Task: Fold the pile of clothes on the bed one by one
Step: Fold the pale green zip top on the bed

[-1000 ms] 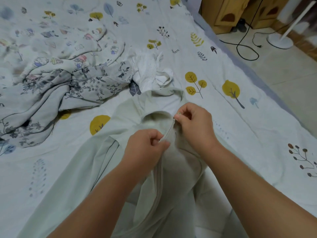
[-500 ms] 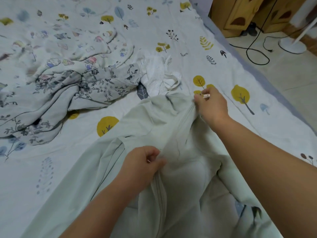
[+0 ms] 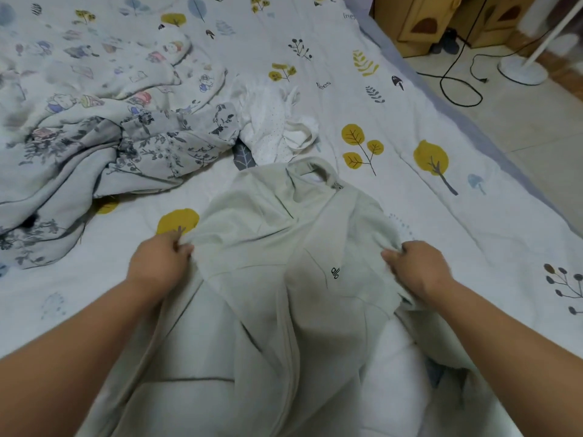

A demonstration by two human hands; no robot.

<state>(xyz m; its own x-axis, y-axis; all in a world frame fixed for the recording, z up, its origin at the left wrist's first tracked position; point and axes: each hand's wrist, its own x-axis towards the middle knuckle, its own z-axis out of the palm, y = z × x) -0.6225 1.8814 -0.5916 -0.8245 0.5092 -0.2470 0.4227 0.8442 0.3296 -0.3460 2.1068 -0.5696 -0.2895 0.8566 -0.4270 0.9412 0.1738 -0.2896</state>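
We see the left hand (image 3: pixel 157 263) and the right hand (image 3: pixel 416 269), each pinching a shoulder of the pale green zip jacket (image 3: pixel 284 279), which lies front-up near the bed's (image 3: pixel 410 200) near edge. Beyond its collar lies a white dotted garment (image 3: pixel 271 127); toward the left edge, a grey floral garment (image 3: pixel 126 152) and a cartoon-print one (image 3: pixel 94 77).

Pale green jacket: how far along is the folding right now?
Done: no folded garment shows. In hand: the pale green jacket lies front up on the bed, the left hand and right hand gripping its sides, unfolded. Left: the grey floral garment and white garment lie crumpled beyond.
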